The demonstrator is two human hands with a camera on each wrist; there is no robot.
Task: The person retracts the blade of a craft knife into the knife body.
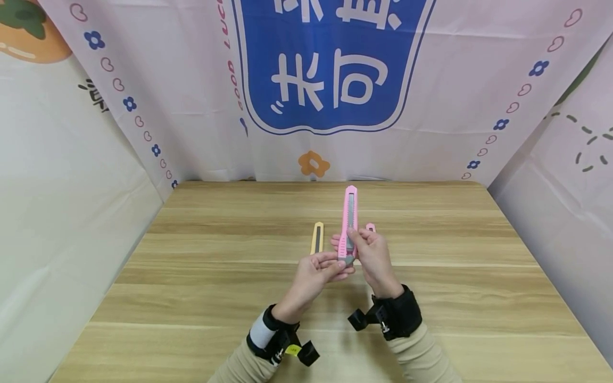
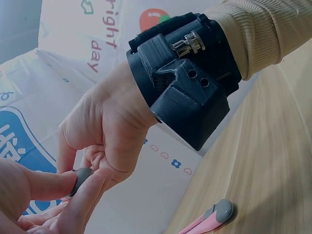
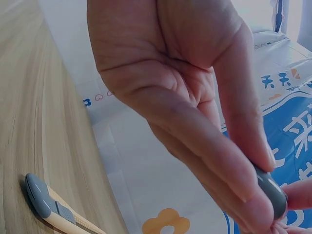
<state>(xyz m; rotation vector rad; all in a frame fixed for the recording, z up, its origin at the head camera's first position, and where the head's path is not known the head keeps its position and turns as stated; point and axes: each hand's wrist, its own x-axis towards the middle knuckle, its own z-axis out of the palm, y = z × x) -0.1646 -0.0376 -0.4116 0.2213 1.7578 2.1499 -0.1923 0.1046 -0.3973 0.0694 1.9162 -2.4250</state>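
A pink utility knife [image 1: 351, 210] is held upright above the table between both hands. My left hand [image 1: 310, 275] pinches its grey end [image 2: 82, 179] between thumb and fingers. My right hand [image 1: 376, 259] grips the lower body from the right, thumb on the front near the slider. No bare blade shows at the top end. A yellow utility knife [image 1: 317, 238] lies on the table behind the left hand; its grey end shows in the right wrist view. A second pink utility knife [image 1: 371, 227] lies behind the right hand, mostly hidden in the head view.
The wood-grain table [image 1: 191, 276] spreads around the hands. A printed white cloth [image 1: 201, 127] hangs behind it, with pale cloth at both sides. Each wrist wears a black strap with a camera mount [image 1: 395, 314].
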